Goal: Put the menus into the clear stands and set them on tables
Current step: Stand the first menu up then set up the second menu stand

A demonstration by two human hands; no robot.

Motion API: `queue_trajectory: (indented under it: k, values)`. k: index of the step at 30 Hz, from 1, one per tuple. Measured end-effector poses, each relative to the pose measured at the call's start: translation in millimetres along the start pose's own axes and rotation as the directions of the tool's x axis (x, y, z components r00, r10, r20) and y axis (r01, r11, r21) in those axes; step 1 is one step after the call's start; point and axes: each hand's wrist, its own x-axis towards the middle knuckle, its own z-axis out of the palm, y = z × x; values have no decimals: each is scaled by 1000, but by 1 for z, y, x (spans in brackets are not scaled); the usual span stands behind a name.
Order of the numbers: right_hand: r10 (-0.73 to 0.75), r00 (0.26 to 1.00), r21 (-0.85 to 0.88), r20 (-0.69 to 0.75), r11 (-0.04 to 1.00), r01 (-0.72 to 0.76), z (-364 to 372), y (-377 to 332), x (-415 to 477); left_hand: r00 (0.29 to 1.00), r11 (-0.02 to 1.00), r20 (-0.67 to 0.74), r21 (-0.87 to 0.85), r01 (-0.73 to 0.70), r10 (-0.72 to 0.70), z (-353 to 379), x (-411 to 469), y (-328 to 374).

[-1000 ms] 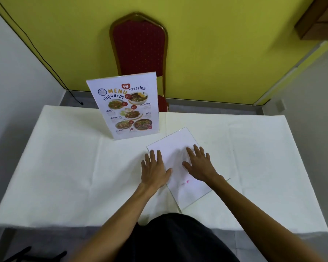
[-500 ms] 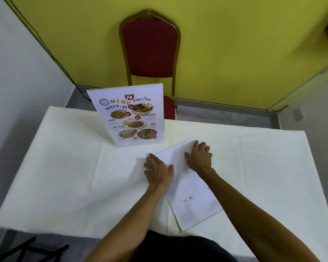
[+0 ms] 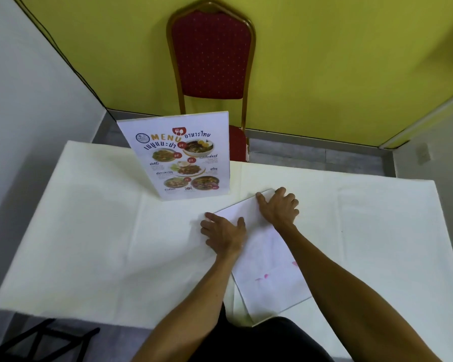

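Head view: my left hand point(image 3: 224, 232) lies palm down at the near-left part of the far end of the flat sheet point(image 3: 268, 267), fingers spread and pointing away to the left, thumb point(image 3: 240, 222) angled onto the paper. It closes on nothing; it only presses flat, partly on the sheet and partly on the tablecloth point(image 3: 89, 231) beside it. My right hand point(image 3: 279, 209) rests at the far corner of the same sheet, fingers loosely curled over the far edge, thumb tip pointing left along that edge. I cannot tell whether those fingertips have hooked under the edge or merely sit on top of it. Both forearms come in from the bottom of the frame, the right one crossing over the near half of the sheet.

The sheet lies face down, white, with faint pink print showing through, set at a slant on the table, its near corner reaching the table edge close to my body. Just beyond and to the left, apart from my hands, a printed menu point(image 3: 183, 158) already stands upright in its clear stand, facing me. A red chair point(image 3: 212, 53) sits behind the table against the yellow wall point(image 3: 338, 61).
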Motion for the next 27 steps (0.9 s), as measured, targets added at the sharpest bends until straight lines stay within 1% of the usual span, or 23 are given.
queue_trajectory:
  k: [2, 4, 8, 11, 14, 16, 18, 20, 22, 24, 27]
  values:
    - [32, 999, 99, 20, 995, -34, -3, -2, 0, 1000, 998, -19, -60, 18, -19, -2, -1, -1]
    - [29, 1000, 194, 11, 980, -31, -4, -3, -4, 999, 994, -45, -108, 23, -28, -5, -4, -1]
    - [-11, 1000, 257, -1, 966, 11, -18, -4, -12, 996, 979, -93, -202, -20, 1, -14, -16, 5]
    - [-25, 998, 341, -60, 939, 44, -36, 3, -22, 990, 958, -94, -258, -128, 107, -24, -33, 11]
    - [-23, 982, 457, -189, 883, 109, -62, 14, -35, 954, 931, -134, -217, -294, 270, -41, -52, 30]
    - [-14, 954, 518, -300, 837, 175, -83, 21, -42, 903, 890, -198, -188, -416, 380, -54, -66, 47]
    - [-2, 912, 543, -411, 802, 247, -102, 27, -47, 838, 827, -265, -185, -530, 477, -64, -77, 63]
    - [15, 858, 546, -514, 777, 314, -121, 38, -55, 750, 732, -308, -197, -652, 585, -69, -88, 74]
    - [18, 802, 526, -597, 763, 375, -137, 48, -64, 667, 634, -304, -213, -743, 680, -74, -92, 81]
    - [20, 773, 523, -634, 747, 410, -150, 60, -77, 574, 527, -283, -227, -819, 768, -80, -94, 84]
    - [24, 769, 553, -639, 708, 438, -157, 76, -98, 490, 429, -255, -262, -865, 833, -90, -96, 84]
